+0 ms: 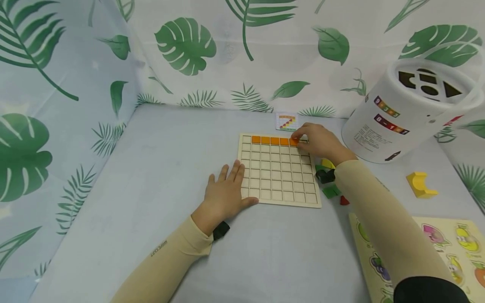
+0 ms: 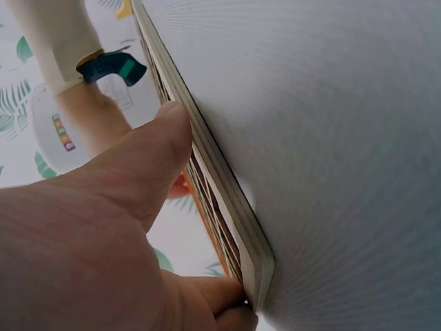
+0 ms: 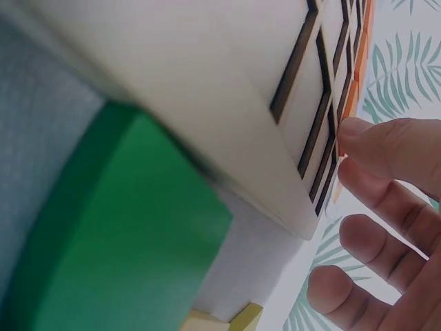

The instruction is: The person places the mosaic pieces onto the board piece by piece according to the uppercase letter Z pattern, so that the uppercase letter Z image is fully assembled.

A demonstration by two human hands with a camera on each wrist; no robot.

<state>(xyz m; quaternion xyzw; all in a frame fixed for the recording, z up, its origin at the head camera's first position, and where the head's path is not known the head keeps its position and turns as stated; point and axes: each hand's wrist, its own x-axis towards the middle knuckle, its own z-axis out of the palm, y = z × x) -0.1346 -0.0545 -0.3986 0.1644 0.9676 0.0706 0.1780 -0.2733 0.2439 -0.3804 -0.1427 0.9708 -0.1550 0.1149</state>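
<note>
A square wooden grid board (image 1: 277,171) lies flat, with several orange square tiles (image 1: 275,141) in its far row. The top-left cell holds no tile. At the right end of that row, my right hand (image 1: 321,143) pinches an orange tile (image 1: 293,142) between thumb and index finger, right at the grid. In the right wrist view the other fingers stay loosely bent off the board. My left hand (image 1: 225,194) steadies the board's left side, fingers straight and thumb (image 2: 172,127) along the near edge. A small card (image 1: 286,121) with a coloured block pattern lies behind the board.
Green (image 1: 331,192), yellow (image 1: 327,163) and red blocks (image 1: 344,200) sit right of the board, partly under my right forearm. A white bucket (image 1: 398,113) with a shaped-hole lid stands back right. Nearby are a yellow arched block (image 1: 419,185) and a fruit-picture board (image 1: 420,223).
</note>
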